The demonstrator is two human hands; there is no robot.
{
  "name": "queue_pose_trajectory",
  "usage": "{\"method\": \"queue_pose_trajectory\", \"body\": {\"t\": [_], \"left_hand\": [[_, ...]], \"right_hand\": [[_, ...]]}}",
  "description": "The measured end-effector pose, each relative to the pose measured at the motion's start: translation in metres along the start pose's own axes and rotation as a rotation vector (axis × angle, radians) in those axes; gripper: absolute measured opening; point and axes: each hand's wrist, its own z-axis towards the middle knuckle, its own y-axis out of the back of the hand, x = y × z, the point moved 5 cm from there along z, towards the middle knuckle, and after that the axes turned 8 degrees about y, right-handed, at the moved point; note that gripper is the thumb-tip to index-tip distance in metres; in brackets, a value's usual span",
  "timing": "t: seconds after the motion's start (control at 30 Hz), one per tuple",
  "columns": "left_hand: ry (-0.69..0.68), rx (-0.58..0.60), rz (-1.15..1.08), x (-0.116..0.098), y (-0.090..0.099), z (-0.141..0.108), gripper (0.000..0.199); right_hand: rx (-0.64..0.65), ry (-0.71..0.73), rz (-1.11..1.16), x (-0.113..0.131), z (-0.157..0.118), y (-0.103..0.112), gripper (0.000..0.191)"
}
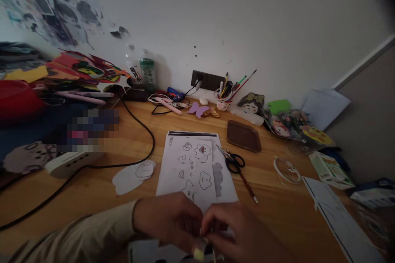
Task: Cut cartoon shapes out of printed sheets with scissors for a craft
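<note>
Low in the head view, my left hand (169, 218) and my right hand (236, 230) come together with bent, pinching fingers. Between them is a small pale item with a yellow piece (199, 254); its kind is too dark and covered to tell. Just beyond my hands lie white sheets (171, 172) with line drawings of small characters. Black-handled scissors (233, 163), blades partly apart, rest at the sheets' right edge, touching or close to a dark red pencil (249, 189). White paper cutouts (128, 180) lie to the left. Under my hands, a pale flat thing (143, 250) is mostly hidden.
A black cable (148, 129) curves across the left side to a white power strip (72, 160). A brown tray (243, 136) and a pen cup (224, 102) stand farther back. At right are a white cord loop (286, 171), a small carton (331, 169) and a paper strip (335, 217).
</note>
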Motion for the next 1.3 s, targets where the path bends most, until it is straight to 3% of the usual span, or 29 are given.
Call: {"method": "queue_pose_trajectory", "body": {"t": [0.1,0.17,0.23,0.3,0.4,0.47,0.67,0.8,0.97,1.3], "left_hand": [[0.031,-0.044,0.094,0.014,-0.018,0.008,0.010],[0.037,-0.036,0.077,0.020,-0.023,0.010,0.011],[0.051,-0.013,0.043,0.024,-0.026,0.009,0.016],[0.066,-0.003,0.003,0.025,-0.027,0.008,0.022],[0.089,0.000,-0.077,0.023,-0.028,0.007,0.031],[0.098,0.004,-0.150,0.022,-0.028,0.008,0.038],[0.138,-0.040,-0.436,0.022,-0.023,0.011,0.043],[0.107,-0.096,-0.675,0.019,-0.017,0.011,0.041],[0.085,-0.107,-0.771,0.017,-0.014,0.011,0.039],[0.023,-0.421,-0.711,0.013,0.017,0.006,0.037]], "right_hand": [[-0.053,0.002,0.022,-0.005,-0.008,-0.010,0.012],[-0.153,-0.013,0.130,-0.019,-0.016,-0.002,0.003],[-0.407,-0.091,0.146,-0.041,-0.027,0.025,0.010],[-0.638,-0.181,-0.169,-0.061,-0.036,0.060,0.018],[-0.650,-0.216,-0.397,-0.086,-0.026,0.092,0.022],[-0.626,-0.223,-0.541,-0.097,-0.012,0.102,0.021],[-0.504,-0.283,-0.816,-0.113,0.016,0.102,0.013],[-0.465,-0.287,-0.886,-0.118,0.020,0.103,0.012],[-0.484,-0.219,-0.924,-0.119,0.022,0.104,0.013],[-0.464,-0.145,-0.867,-0.120,0.022,0.096,0.025]]}}
